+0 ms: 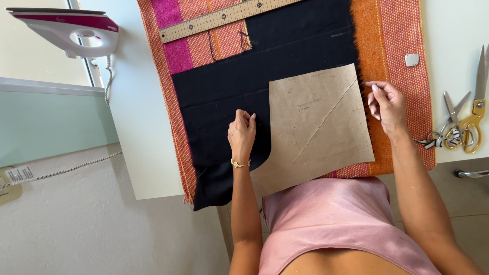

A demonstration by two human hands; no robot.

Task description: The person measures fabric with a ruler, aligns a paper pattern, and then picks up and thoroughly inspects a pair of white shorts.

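Nearest us, our left hand (241, 133) rests on the black cloth (265, 66) at the left edge of the brown paper pattern (318, 127). Its fingers are curled tight, and we cannot tell whether they pinch a pin or chalk.

Our right hand (387, 104) sits at the pattern's upper right corner, fingers bent, thumb and forefinger nearly meeting; whether they grip anything we cannot tell.

The pattern lies flat on the cloth, its lower edge hanging over the near edge of the desk (147, 153). We judge that, with nothing weighing it down, a nudge from either hand could slide it off its line, and the overhanging cloth could drag it toward us.

The count:
- one pattern
- one black cloth
- one striped orange mat (402, 30) beneath
- one pale chalk piece (411, 59)
- two pairs of scissors (466, 122) at right
- farther off, one wooden ruler (219, 19)
- one iron (71, 30) at far left
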